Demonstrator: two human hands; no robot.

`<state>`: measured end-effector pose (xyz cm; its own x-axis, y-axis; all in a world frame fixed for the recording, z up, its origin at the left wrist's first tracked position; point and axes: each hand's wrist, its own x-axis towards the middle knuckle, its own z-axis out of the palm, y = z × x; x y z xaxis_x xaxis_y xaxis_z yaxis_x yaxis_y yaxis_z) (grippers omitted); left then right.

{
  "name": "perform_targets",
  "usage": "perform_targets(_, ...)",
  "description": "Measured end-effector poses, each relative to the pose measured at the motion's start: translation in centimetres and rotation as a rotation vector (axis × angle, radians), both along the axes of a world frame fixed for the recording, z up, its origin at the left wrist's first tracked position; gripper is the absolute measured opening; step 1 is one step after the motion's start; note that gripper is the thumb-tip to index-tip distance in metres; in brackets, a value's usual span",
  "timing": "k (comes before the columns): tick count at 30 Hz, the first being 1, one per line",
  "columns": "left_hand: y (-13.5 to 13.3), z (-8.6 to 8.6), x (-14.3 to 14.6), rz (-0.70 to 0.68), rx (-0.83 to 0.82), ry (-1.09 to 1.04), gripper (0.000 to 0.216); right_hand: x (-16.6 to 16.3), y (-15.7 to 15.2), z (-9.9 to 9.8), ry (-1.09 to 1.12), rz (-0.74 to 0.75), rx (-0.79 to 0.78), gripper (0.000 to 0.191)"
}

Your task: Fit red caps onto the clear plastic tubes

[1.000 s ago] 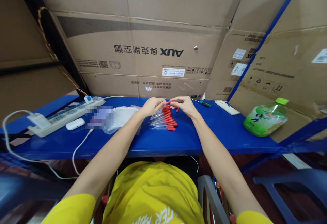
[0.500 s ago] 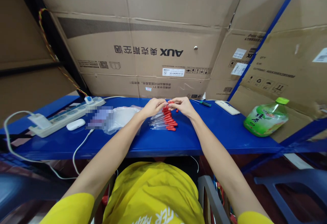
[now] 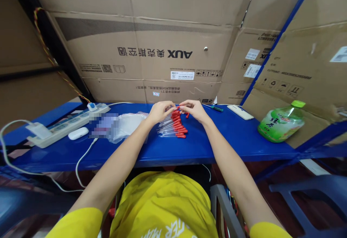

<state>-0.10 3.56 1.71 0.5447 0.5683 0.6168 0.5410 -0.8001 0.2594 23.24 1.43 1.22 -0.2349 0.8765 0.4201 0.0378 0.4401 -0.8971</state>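
Note:
Over the far part of the blue table, my left hand [image 3: 161, 111] and my right hand [image 3: 194, 110] meet with fingertips nearly touching. Both are closed in a pinch on a dropper whose red rubber bulb [image 3: 178, 107] shows between them; its glass tube is mostly hidden by my left fingers. Just below lies a row of clear glass droppers [image 3: 169, 127], side by side, red bulbs toward the right. A loose red bulb [image 3: 187, 115] rests under my right hand.
Left of the droppers lie clear plastic bags [image 3: 128, 124], a white earbud case [image 3: 78, 133] and a power strip [image 3: 69, 124]. To the right are a green screwdriver [image 3: 217, 108], a phone [image 3: 240, 112] and a green tea bottle [image 3: 282, 122]. Cardboard [image 3: 154, 71] walls the back.
My right fingers have lifted and straightened slightly, uncovering more of the loose bulb beneath. The hands stay together above the row, and the view has shifted a little.

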Motion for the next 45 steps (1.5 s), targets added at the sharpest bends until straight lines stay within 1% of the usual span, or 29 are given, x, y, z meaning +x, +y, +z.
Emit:
perform_targets(4,-0.14,0.21,0.09,-0.007,-0.031,-0.019,0.044,0.04,-0.15,0.18,0.014,-0.036,-0.007,0.047)
perform_targets(9,-0.06,0.42,0.13,-0.096,-0.084,-0.017,0.045,0.12,-0.24,0.30,0.035,-0.047,-0.010,0.046)
perform_targets(13,-0.03,0.52,0.08,-0.154,-0.115,-0.011,0.044,0.22,-0.10,0.04,-0.007,-0.042,-0.030,0.046)
perform_targets(18,0.00,0.51,-0.11,-0.161,-0.125,0.008,0.044,0.27,-0.06,-0.24,-0.046,-0.040,-0.029,0.045)
perform_targets(29,-0.09,0.53,-0.06,-0.185,-0.134,0.015,0.044,0.16,-0.13,-0.21,-0.052,-0.022,-0.021,0.044)
perform_targets(35,-0.06,0.45,0.00,-0.172,-0.115,0.045,0.045,0.03,-0.17,-0.13,-0.054,-0.020,-0.028,0.043)
perform_targets(42,0.14,0.21,0.06,-0.116,0.006,0.082,0.043,-0.21,-0.40,0.05,-0.019,-0.014,-0.077,0.047)
perform_targets(45,0.16,0.18,0.08,-0.108,0.031,0.105,0.043,-0.16,-0.40,-0.05,-0.011,0.004,-0.107,0.047)
